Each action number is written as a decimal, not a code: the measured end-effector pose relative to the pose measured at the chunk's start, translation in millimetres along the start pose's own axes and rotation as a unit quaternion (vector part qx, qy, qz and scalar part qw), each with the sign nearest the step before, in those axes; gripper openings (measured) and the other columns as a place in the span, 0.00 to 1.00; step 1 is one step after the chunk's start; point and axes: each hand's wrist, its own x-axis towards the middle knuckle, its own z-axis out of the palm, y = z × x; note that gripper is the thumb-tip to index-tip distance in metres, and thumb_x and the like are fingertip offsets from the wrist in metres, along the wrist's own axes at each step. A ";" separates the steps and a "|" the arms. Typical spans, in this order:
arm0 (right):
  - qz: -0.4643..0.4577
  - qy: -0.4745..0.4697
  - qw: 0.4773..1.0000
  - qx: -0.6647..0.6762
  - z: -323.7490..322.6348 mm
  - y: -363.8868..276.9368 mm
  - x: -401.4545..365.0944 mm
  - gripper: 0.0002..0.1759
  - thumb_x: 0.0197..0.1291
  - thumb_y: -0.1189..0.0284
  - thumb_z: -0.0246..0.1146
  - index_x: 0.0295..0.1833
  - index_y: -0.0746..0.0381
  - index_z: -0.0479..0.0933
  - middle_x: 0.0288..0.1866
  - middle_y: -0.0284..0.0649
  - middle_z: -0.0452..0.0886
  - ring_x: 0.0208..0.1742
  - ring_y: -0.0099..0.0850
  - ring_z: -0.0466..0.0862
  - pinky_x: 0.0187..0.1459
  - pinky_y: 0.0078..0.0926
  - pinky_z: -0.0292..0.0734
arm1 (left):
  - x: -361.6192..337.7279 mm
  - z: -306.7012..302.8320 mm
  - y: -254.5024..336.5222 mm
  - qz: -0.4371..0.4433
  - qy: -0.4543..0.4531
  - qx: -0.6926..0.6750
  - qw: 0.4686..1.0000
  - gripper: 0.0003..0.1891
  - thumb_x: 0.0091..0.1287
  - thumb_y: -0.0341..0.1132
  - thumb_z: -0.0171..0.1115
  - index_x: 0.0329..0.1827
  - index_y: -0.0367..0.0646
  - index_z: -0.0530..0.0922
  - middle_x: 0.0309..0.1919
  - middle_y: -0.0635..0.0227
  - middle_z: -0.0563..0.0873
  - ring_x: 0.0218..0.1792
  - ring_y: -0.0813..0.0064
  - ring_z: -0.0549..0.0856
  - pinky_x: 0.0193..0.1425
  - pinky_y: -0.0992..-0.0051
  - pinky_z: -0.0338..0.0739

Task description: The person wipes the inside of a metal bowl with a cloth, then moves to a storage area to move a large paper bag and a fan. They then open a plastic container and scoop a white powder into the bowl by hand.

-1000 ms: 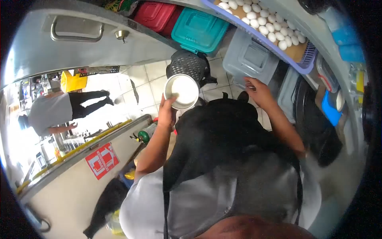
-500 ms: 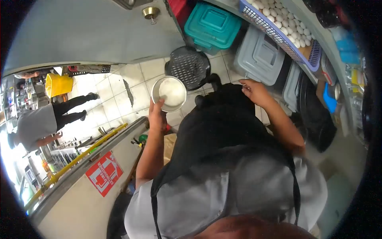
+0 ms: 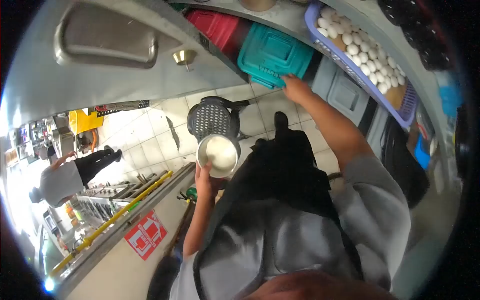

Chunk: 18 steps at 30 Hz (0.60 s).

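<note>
My left hand [image 3: 204, 181] grips a round metal bowl [image 3: 202, 152], its thumb over the inside of the rim. White contents [image 3: 221, 151] lie in the bowl; their kind does not show. With my arm stretched forward, my right hand [image 3: 297, 90] has its fingers bent at the front edge of the lid of a teal storage bin [image 3: 277, 50]. Dark handwriting marks that lid near my fingertips. A black perforated plastic stool [image 3: 212, 119] stands on the floor just beyond the bowl, which overlaps it in this view.
A red bin [image 3: 212, 25] and a grey lidded bin [image 3: 345, 95] flank the teal one. Above, a purple basket [image 3: 360, 70] holds many eggs. A counter door [image 3: 115, 65] is at the upper left. Another person [image 3: 62, 180] stands at the far left, beyond a yellow pipe [image 3: 125, 207].
My right hand has moved from beside the grey bin forward to the teal bin's lid. The view has shifted, and the bowl, still in my left hand, appears lower over the stool.
</note>
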 end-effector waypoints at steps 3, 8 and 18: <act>-0.047 0.108 0.992 -0.049 25.1 19.1 98.4 0.31 0.60 0.67 0.66 0.67 0.64 0.70 0.66 0.55 0.72 0.63 0.51 0.77 0.64 0.45 0.74 | 17.0 0.0 -7.1 0.021 0.005 -0.031 0.999 0.32 0.67 0.37 0.57 0.75 0.41 0.63 0.63 0.56 0.76 0.62 0.60 0.80 0.59 0.61 0.81; -0.007 0.038 0.999 -0.009 27.9 25.5 129.4 0.22 0.63 0.73 0.54 0.63 0.65 0.73 0.57 0.58 0.81 0.57 0.53 0.83 0.58 0.49 0.79 | 21.2 0.3 -8.9 -0.008 0.047 -0.040 0.998 0.29 0.68 0.38 0.58 0.71 0.37 0.66 0.63 0.56 0.76 0.62 0.61 0.79 0.65 0.62 0.75; 0.059 0.041 0.997 -0.042 38.9 8.8 82.8 0.33 0.59 0.62 0.67 0.66 0.68 0.70 0.62 0.53 0.79 0.64 0.50 0.77 0.64 0.42 0.74 | 104.2 -41.6 43.6 0.063 -0.088 0.136 0.985 0.28 0.68 0.37 0.58 0.69 0.35 0.68 0.62 0.57 0.77 0.62 0.62 0.78 0.67 0.65 0.70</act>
